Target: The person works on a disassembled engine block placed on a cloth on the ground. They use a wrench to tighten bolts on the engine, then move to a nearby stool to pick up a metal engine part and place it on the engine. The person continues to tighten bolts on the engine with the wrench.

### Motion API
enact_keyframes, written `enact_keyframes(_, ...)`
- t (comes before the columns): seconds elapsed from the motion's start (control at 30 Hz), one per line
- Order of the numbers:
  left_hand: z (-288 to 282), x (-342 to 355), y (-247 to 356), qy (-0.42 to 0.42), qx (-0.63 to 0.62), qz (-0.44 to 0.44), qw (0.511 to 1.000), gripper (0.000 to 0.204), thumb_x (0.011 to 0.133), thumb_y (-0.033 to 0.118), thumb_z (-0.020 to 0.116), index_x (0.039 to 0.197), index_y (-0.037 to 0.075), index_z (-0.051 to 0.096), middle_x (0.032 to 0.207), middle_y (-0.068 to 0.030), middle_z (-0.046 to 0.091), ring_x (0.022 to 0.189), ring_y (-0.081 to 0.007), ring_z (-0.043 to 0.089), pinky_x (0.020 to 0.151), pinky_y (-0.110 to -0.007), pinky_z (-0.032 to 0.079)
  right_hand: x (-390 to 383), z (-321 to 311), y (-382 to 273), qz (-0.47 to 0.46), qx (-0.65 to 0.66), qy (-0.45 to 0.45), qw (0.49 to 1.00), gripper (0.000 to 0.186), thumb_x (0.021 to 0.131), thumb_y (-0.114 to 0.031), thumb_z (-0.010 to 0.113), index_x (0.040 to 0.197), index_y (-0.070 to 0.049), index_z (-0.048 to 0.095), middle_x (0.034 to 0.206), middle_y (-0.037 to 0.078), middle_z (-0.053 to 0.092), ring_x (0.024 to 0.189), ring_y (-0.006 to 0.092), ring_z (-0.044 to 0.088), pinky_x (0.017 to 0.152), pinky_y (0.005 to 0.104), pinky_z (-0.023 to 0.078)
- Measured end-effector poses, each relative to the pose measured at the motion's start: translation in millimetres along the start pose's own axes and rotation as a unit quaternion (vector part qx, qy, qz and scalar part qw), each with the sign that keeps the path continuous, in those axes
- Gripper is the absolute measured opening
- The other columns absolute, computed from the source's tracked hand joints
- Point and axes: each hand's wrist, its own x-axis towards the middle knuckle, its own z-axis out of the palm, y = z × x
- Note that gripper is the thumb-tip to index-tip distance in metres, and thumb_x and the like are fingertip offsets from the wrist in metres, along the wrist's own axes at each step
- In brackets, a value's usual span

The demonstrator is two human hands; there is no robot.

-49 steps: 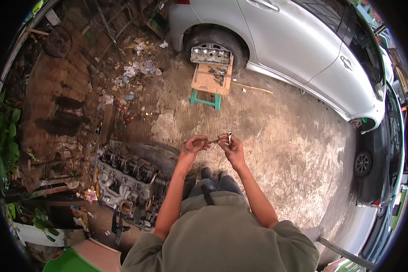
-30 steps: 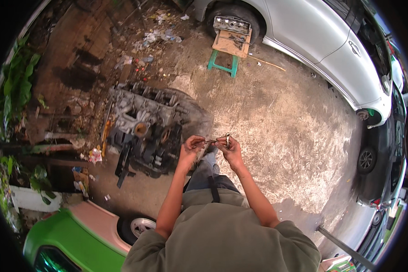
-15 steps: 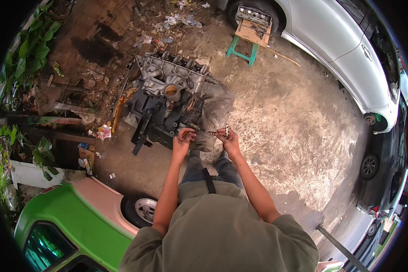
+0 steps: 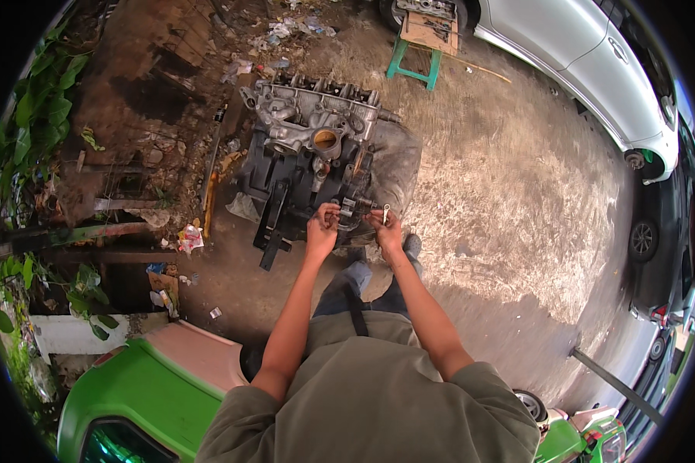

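Observation:
My right hand [image 4: 388, 233] grips a small silver wrench [image 4: 386, 210] upright over the front right corner of a partly dismantled engine [image 4: 274, 174]. My left hand [image 4: 322, 225] is at the engine's near edge with fingers curled; whatever is in them is too small to make out. The engine has a grey aluminium head [image 4: 301, 108] with exposed valve gear on top, a round brownish opening [image 4: 325, 140], a black lower body and a black bracket [image 4: 272, 224] at its left front. A dirty grey cover [image 4: 398, 166] lies beside and under its right side.
A green stool [image 4: 432, 69] bears a board [image 4: 428, 27] with metal parts by a silver car [image 4: 556, 31]. A dark car [image 4: 649, 262] is at right, green vehicles [image 4: 147, 386] behind me, a pole [image 4: 618, 386] lower right. Littered dirt, planks and plants [image 4: 54, 100] line the left.
I have turned and stepped toward the engine, which now lies straight ahead under my hands. My hands, earlier held together in front of me, are farther apart and reach to the engine's front.

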Motion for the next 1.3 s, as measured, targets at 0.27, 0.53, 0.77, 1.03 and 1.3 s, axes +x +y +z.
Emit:
enact_keyframes(0.27, 9.2, 5.3, -13.6, -0.029, 0.044, 0.035, 0.998, 0.032, 0.083, -0.009, 0.056, 0.114, 0.002, 0.053, 0.103, -0.0145, 0.063, 0.091, -0.0243, 0.065, 0.078, -0.031, 0.051, 8.5, 15.2, 13.5, -0.046, 0.049, 0.039, 0.997, 0.017, 0.088, 0.006, 0.060, 0.104, 0.004, 0.057, 0.097, 0.014, 0.067, 0.097, 0.0212, 0.066, 0.089, 0.0276, 0.049)
enact_keyframes(0.53, 3.4, 2.0, -17.4, -0.064, 0.054, -0.016, 0.996, 0.029, 0.090, -0.004, 0.051, 0.117, 0.004, 0.052, 0.106, -0.0113, 0.064, 0.097, -0.0202, 0.065, 0.083, -0.031, 0.052, 15.8, 17.0, 21.4, -0.048, 0.032, 0.032, 0.998, 0.019, 0.088, 0.004, 0.062, 0.107, 0.002, 0.057, 0.097, 0.013, 0.069, 0.094, 0.0191, 0.067, 0.076, 0.0225, 0.049)
enact_keyframes(0.77, 1.5, -0.9, -18.5, -0.050, 0.010, -0.026, 0.998, 0.033, 0.082, -0.011, 0.055, 0.112, 0.002, 0.054, 0.101, -0.0124, 0.064, 0.090, -0.0197, 0.066, 0.080, -0.030, 0.052, 10.3, 14.0, 15.2, -0.035, 0.036, 0.017, 0.999, 0.020, 0.089, 0.000, 0.064, 0.108, 0.002, 0.057, 0.097, 0.011, 0.069, 0.087, 0.0142, 0.066, 0.069, 0.0209, 0.047)
enact_keyframes(1.03, -1.0, -1.1, -20.1, -0.051, -0.011, -0.035, 0.998, 0.033, 0.080, -0.012, 0.055, 0.110, 0.002, 0.055, 0.099, -0.0120, 0.065, 0.088, -0.0201, 0.066, 0.079, -0.030, 0.051, 32.7, 28.8, 33.5, -0.091, -0.012, 0.025, 0.995, 0.012, 0.088, 0.004, 0.064, 0.100, 0.004, 0.061, 0.094, 0.007, 0.066, 0.081, 0.0126, 0.063, 0.075, 0.0246, 0.049)
enact_keyframes(1.3, 3.2, 0.7, -26.8, -0.051, -0.026, -0.022, 0.998, 0.031, 0.082, -0.010, 0.056, 0.110, 0.003, 0.055, 0.097, -0.0112, 0.066, 0.087, -0.0192, 0.066, 0.078, -0.029, 0.051, 32.4, 34.4, 32.2, -0.024, -0.154, 0.080, 0.985, 0.017, 0.094, -0.016, 0.063, 0.091, 0.001, 0.064, 0.080, 0.003, 0.066, 0.071, 0.0098, 0.059, 0.068, 0.0249, 0.046)
